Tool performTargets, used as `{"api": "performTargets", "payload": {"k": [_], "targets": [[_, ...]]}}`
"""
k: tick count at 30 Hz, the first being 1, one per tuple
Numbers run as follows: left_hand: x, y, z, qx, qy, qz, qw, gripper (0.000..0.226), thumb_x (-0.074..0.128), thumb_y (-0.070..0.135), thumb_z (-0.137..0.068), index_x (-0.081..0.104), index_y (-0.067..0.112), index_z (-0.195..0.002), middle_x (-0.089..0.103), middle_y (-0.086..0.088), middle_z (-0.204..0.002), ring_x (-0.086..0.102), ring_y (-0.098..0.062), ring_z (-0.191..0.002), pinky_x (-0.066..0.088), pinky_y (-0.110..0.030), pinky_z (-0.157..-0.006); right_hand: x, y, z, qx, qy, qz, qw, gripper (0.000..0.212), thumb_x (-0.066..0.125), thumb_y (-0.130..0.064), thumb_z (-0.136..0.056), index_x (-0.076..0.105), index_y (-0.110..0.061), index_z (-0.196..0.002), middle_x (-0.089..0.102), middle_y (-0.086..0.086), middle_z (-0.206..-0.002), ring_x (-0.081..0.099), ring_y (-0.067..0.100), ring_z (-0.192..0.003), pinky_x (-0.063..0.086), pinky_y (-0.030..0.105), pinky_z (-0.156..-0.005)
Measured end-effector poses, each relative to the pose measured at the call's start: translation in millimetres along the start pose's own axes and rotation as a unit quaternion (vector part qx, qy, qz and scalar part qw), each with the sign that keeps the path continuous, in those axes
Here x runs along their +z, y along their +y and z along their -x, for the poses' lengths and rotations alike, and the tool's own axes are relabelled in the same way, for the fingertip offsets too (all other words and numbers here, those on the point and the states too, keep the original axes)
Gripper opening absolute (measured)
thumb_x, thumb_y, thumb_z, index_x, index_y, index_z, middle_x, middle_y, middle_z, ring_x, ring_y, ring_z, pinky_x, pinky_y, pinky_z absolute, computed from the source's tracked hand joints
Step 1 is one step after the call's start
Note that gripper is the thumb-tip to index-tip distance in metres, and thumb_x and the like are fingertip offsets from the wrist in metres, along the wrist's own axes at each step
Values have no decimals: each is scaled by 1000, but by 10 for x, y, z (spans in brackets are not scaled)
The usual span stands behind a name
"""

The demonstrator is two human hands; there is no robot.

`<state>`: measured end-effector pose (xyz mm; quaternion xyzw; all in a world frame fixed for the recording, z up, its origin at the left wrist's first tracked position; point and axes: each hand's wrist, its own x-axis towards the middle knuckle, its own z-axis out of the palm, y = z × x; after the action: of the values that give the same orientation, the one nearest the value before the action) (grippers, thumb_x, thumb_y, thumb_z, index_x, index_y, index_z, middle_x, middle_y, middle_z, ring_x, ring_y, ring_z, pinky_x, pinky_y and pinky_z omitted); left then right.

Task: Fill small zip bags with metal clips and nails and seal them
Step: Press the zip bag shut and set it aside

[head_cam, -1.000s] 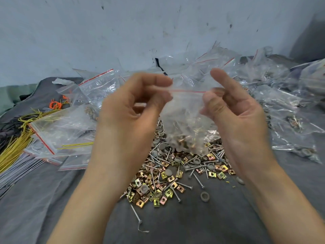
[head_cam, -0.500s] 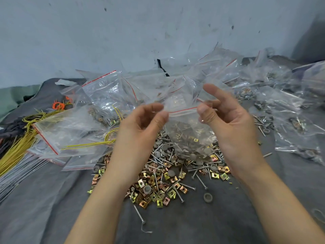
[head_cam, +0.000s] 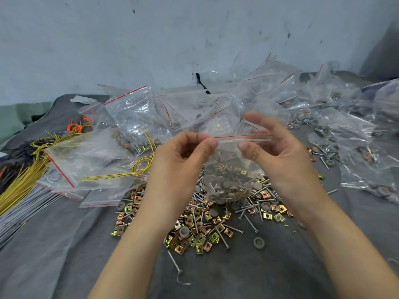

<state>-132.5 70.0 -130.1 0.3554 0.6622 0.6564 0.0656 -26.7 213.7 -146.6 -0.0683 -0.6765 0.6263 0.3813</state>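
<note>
A scuffed pale wall stands behind a surface covered in dark grey cloth. At the far left lie bundles of yellow wire and thin grey rods, with a small tangle of orange ties farther back. Just to their right is a loose stack of clear zip bags with red strips, some holding loops of yellow wire.

Near the middle, the left hand pinches the left end of the held zip bag's top edge between thumb and forefinger, the other fingers curled behind. The bag hangs in the air between both hands, above the heap. It is small, clear and crinkled, with a thin red line running straight and level along its mouth. Its lower half bulges with nails, grey discs and a few brass-coloured clips. The mouth lies flat; whether it is pressed fully closed cannot be told.

Under it spreads a pile of clips and nails, gold and copper square clips mixed with long nails and round grey washers.

The right hand grips the bag's top right part, thumb in front just below the red line and fingers curved behind the plastic. Farther right, filled bags lie heaped across the cloth up to the wall.
</note>
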Motion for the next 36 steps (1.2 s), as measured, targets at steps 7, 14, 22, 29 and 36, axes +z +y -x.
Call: {"api": "performTargets", "payload": {"k": [7, 14, 22, 29, 36], "targets": [[-44, -109, -14, -45, -14, -20, 999, 11, 65, 21, -94, 72, 20, -86, 68, 7, -69, 59, -4, -65, 48, -14, -64, 2, 42, 3, 12, 1, 27, 1000, 45, 75, -21, -84, 65, -41, -124, 68, -18, -91, 64, 1, -82, 50, 11, -74], [-73, -119, -14, -86, -32, 28, 995, 9, 64, 18, -94, 72, 18, -92, 75, 6, -79, 63, -1, -69, 49, -14, -62, 5, 37, -12, 8, -4, 27, 1000, 45, 74, -17, -87, 65, -45, -121, 67, -17, -90, 63, 3, -82, 50, 12, -75], [-91, -101, -10, -76, -31, 28, 996, 8, 65, 20, -93, 72, 21, -91, 76, 3, -84, 66, -2, -74, 50, -14, -65, -8, 31, -15, 3, -14, 30, 999, 44, 74, -21, -85, 66, -44, -122, 68, -15, -95, 67, 4, -87, 51, 13, -77], [-56, -83, 0, -65, -45, 24, 997, 11, 66, 26, -92, 74, 18, -90, 71, 9, -72, 62, 1, -67, 47, -12, -64, -27, 17, 3, 3, -29, 29, 999, 40, 74, -28, -81, 68, -46, -117, 67, -17, -92, 64, 1, -83, 51, 13, -73], [-47, -82, 0, -47, -41, 1, 998, 15, 64, 28, -93, 71, 19, -83, 67, 8, -70, 58, -2, -66, 47, -13, -63, -15, -11, 21, -2, -27, 32, 999, 39, 73, -16, -87, 68, -37, -119, 68, -17, -90, 63, -3, -78, 49, 10, -71]]}}
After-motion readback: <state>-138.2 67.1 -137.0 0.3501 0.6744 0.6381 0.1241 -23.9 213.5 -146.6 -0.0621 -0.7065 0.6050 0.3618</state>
